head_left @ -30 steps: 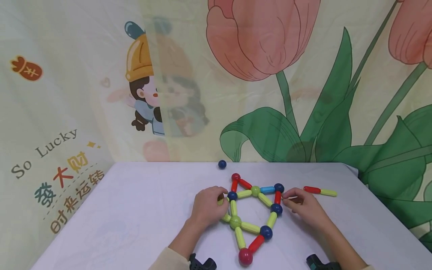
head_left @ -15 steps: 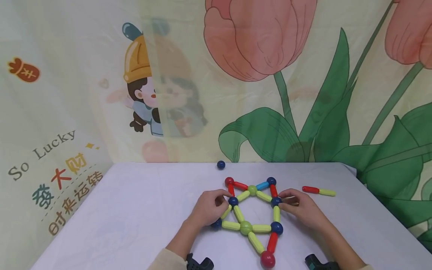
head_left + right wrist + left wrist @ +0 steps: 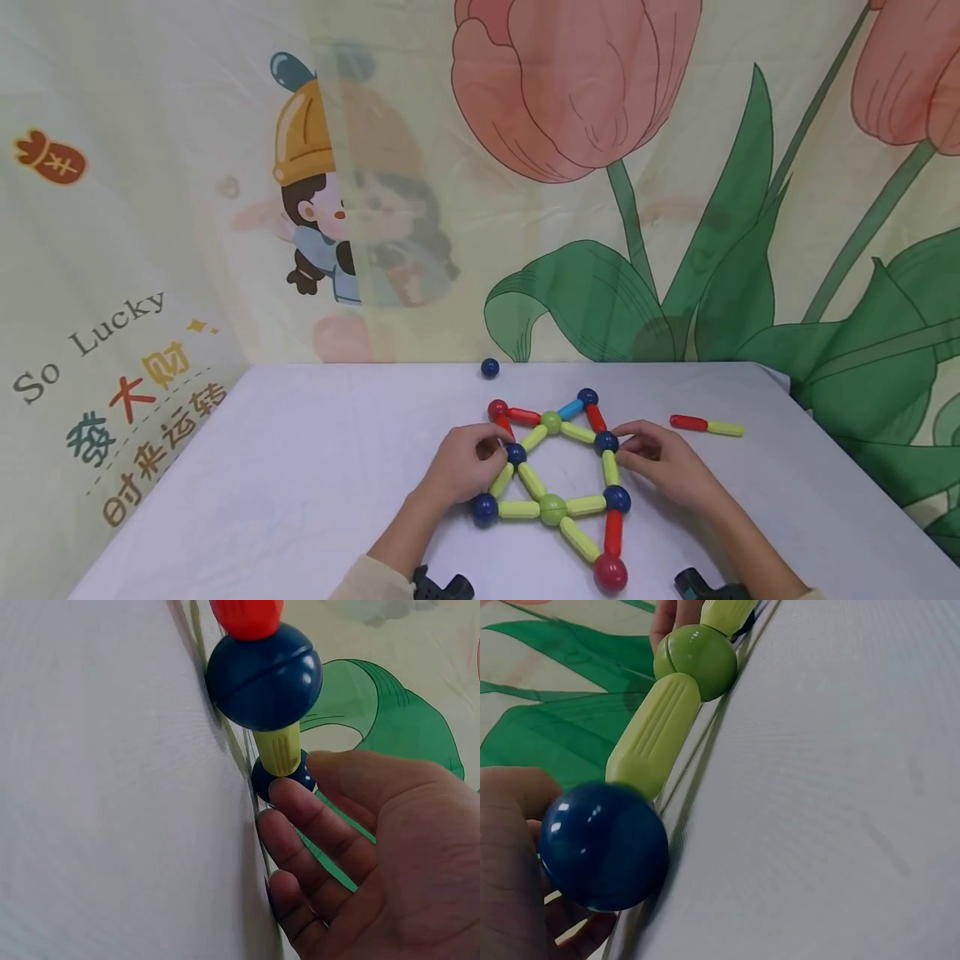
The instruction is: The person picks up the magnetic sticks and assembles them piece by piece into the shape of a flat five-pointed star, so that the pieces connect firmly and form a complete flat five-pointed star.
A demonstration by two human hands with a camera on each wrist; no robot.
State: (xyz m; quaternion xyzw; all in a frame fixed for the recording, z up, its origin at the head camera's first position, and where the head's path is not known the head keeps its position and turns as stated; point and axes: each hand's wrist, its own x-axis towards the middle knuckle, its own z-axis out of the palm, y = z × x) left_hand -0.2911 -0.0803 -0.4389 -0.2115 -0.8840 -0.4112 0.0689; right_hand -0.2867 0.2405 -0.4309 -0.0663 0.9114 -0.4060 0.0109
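A flat frame of magnetic balls and rods lies on the white table, with yellow-green rods (image 3: 518,509), red rods (image 3: 613,533) and one light-blue rod (image 3: 572,408). My left hand (image 3: 467,462) pinches the blue ball (image 3: 516,454) on the frame's left side between thumb and forefinger. Across from it, my right hand (image 3: 666,458) grips another blue ball (image 3: 606,442) with its fingertips. In the left wrist view, the near-left blue ball (image 3: 604,847) partly hides the left fingers. A green ball (image 3: 553,509) joins several rods near the front, and a red ball (image 3: 611,573) forms the nearest corner.
A loose blue ball (image 3: 490,368) sits at the table's back edge. To the right lies a red rod (image 3: 687,422) end to end with a yellow-green rod (image 3: 726,429). A printed cloth (image 3: 405,208) hangs behind the white table (image 3: 300,467).
The frame has turned counterclockwise, its red front corner swinging right and its back corners moving left. The near-left blue ball has come into view. My right fingers have moved onto a blue ball.
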